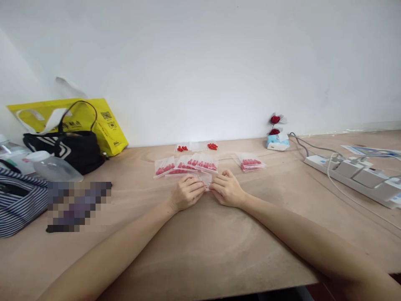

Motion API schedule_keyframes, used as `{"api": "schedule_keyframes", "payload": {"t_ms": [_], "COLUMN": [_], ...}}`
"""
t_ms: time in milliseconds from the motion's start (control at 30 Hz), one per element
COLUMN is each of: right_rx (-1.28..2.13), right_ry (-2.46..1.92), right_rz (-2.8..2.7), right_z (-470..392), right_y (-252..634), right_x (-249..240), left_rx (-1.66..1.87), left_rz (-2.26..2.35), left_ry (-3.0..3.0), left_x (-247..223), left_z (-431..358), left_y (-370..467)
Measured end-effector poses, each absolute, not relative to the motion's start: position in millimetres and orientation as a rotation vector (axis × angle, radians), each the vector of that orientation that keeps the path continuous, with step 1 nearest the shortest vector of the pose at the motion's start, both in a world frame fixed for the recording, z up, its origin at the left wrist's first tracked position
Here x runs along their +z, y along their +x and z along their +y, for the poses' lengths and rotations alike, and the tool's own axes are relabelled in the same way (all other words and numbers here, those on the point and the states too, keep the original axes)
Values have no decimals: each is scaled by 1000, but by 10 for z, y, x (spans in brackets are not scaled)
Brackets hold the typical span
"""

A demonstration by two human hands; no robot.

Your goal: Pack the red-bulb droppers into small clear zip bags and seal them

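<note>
Between my two hands is a small clear zip bag [206, 179], mostly covered by my fingers. My left hand [188, 192] pinches its left side, and my right hand [227, 189] pinches its right side; both have curled fingers. What the bag holds is hard to make out. Just beyond lie several overlapping clear bags [183, 166] filled with red capsule-like pieces. To the right of my right hand sits a stack of similar filled bags [250, 162]. Nearer the wall are loose-looking red pieces [182, 148] and another red cluster [212, 146] by clear plastic.
On the left stand a yellow bag [109, 125], a black bag [81, 150], a plastic bottle [54, 167] and a striped bag [21, 205]. A tissue pack [277, 142] with red flowers is by the wall. A power strip [354, 175] with cables lies right.
</note>
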State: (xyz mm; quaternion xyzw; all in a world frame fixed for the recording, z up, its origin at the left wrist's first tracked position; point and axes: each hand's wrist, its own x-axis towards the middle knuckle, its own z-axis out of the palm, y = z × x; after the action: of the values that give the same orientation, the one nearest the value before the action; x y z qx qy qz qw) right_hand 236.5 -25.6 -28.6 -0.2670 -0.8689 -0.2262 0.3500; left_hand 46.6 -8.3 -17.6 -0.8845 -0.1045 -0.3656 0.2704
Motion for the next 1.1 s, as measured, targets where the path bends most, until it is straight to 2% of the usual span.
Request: {"api": "schedule_keyframes", "payload": {"t_ms": [533,800,933,1100], "right_rx": [-483,-284,-374,-429], "right_ry": [-741,-763,-783,-699], "right_rz": [-2257,-2302,-2285,-2333], "right_z": [-254,-318,-355,-391], "right_y": [2539,2477,2416,2573], "right_x": [-315,-331,-381,-317], "left_rx": [-930,-922,-1021,-1191], "left_rz": [-429,-499,-379,-781], "left_ry": [-2380,-2467,-2597,-2560], "left_x": [-112,-191,-223,-199], "left_z": [-146,-189,-196,-41], "left_y": [179,118,137,146]}}
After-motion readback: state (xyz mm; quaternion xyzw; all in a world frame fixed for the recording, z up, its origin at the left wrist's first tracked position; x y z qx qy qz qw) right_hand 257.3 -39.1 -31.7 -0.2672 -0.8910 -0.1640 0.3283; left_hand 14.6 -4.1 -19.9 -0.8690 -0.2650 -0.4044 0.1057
